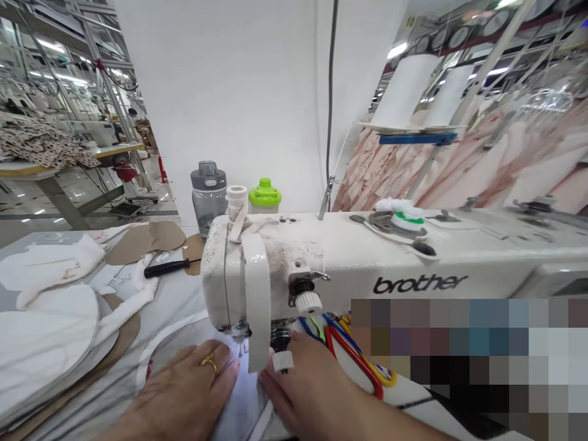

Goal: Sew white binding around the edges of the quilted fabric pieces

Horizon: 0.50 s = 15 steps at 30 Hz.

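Observation:
A white Brother sewing machine fills the middle of the view, its head over the table. White fabric lies under the needle area. My left hand, with a gold ring, rests flat on the fabric left of the needle, fingers stretched out. My right hand lies flat on the fabric right of the needle, just below the machine head. Neither hand grips anything.
White cut pieces and brown cardboard patterns lie at the left with a black-handled tool. Two bottles, a grey one and a green-capped one, stand behind the machine. Coloured scissor handles sit near my right hand. Thread cones stand at the upper right.

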Tool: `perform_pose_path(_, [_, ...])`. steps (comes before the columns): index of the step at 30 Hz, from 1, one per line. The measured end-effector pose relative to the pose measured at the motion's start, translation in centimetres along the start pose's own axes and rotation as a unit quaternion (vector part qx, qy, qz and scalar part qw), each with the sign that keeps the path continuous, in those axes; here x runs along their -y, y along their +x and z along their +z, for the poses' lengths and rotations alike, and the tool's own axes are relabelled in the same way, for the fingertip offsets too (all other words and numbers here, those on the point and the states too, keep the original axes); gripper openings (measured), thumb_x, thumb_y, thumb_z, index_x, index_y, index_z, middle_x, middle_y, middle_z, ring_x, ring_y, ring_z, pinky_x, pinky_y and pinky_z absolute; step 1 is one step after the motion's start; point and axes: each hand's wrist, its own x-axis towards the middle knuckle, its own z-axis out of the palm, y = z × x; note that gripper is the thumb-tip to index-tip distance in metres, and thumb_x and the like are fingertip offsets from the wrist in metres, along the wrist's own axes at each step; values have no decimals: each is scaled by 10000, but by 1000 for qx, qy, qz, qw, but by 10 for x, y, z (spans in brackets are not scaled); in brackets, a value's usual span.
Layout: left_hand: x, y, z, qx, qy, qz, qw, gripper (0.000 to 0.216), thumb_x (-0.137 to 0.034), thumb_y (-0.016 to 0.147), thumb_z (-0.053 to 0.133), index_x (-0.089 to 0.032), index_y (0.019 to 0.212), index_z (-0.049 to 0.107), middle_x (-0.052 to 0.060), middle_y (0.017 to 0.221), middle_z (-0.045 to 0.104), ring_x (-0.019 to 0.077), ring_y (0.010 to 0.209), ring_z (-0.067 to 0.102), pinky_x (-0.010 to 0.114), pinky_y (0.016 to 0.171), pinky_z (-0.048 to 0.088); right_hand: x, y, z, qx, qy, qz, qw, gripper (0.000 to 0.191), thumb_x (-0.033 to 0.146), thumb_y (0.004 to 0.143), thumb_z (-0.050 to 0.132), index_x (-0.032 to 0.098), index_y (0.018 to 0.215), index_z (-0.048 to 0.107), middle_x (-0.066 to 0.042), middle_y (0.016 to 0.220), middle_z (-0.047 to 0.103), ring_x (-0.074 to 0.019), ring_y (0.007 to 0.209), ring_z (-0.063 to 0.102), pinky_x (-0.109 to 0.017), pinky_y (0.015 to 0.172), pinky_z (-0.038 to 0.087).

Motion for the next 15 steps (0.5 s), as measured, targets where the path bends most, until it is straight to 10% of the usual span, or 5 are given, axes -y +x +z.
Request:
perform_pose_path(7, [7,1,-6,-24,36,78,996,481,-251,653,604,-135,1117,654,116,1071,746,254,898,698,312,780,567,2,-2,-5,0,46,23,999,230,249,956,516,133,977,713,-122,1008,701,-281,966,638,-384,838,516])
perform_pose_path(15, [6,-6,2,-20,-18,-4,1000,584,-307,597,612,-182,1168,600,93,1183,693,273,1068,632,355,995,465,-7,-6,10,-79,72,19,994,185,227,918,540,161,924,713,-96,954,710,-273,895,654,-384,804,520])
